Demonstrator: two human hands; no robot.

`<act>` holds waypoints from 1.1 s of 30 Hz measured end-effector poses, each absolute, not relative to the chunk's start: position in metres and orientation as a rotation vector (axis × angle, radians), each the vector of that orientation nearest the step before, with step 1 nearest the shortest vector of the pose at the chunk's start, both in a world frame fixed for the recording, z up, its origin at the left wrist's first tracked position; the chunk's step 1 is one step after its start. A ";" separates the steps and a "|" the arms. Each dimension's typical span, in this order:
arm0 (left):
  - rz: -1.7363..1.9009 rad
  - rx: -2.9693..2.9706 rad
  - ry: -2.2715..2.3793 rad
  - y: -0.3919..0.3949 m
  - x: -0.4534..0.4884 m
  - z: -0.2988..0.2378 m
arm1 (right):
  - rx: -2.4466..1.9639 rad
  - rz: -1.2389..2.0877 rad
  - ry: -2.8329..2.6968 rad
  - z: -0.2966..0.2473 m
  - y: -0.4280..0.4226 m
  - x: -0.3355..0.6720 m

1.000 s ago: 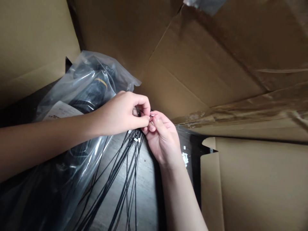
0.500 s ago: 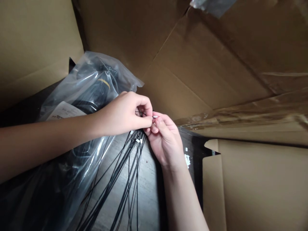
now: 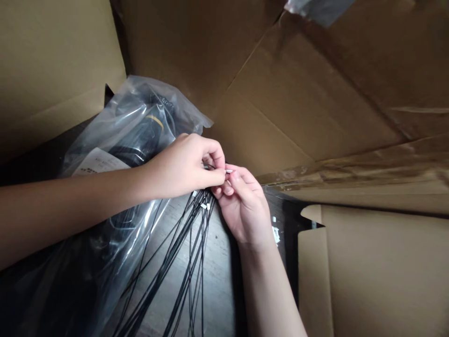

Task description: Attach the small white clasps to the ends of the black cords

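My left hand (image 3: 196, 161) pinches a thin black wire (image 3: 209, 165) between thumb and forefinger. Its fingertips meet those of my right hand (image 3: 245, 201), whose thumb and forefinger close on a small white connector (image 3: 228, 171). Whether the wire's end sits inside that piece cannot be made out. Below both hands, a loose bundle of black wires (image 3: 168, 260) fans out toward the bottom edge, several with small white connectors (image 3: 203, 206) on their ends. The bundle's top passes behind my fingers.
A clear plastic bag (image 3: 175, 96) of dark coiled wires with a white label (image 3: 100, 161) lies left. Small white pieces (image 3: 276, 234) are on the dark surface at right. Cardboard walls (image 3: 259, 103) rise behind, and a cardboard flap (image 3: 379, 271) stands right.
The whole view has shifted slightly, so everything sits a little farther right. Both hands keep the same pinch on the wire and the white connector.
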State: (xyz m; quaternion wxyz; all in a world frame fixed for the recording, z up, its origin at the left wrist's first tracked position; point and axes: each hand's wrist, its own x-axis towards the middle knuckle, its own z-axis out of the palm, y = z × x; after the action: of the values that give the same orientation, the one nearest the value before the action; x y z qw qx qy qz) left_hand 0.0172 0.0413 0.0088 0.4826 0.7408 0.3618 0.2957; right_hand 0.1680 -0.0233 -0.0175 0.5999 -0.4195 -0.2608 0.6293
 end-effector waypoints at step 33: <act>0.713 1.762 0.863 0.040 0.018 0.006 | -1.037 1.465 -0.599 -0.019 -0.023 0.166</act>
State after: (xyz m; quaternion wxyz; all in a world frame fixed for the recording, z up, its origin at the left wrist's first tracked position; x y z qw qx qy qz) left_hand 0.0177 0.0401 0.0063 0.5029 0.7295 0.3575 0.2951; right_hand 0.1663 -0.0225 -0.0188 0.5850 -0.4445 -0.2566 0.6280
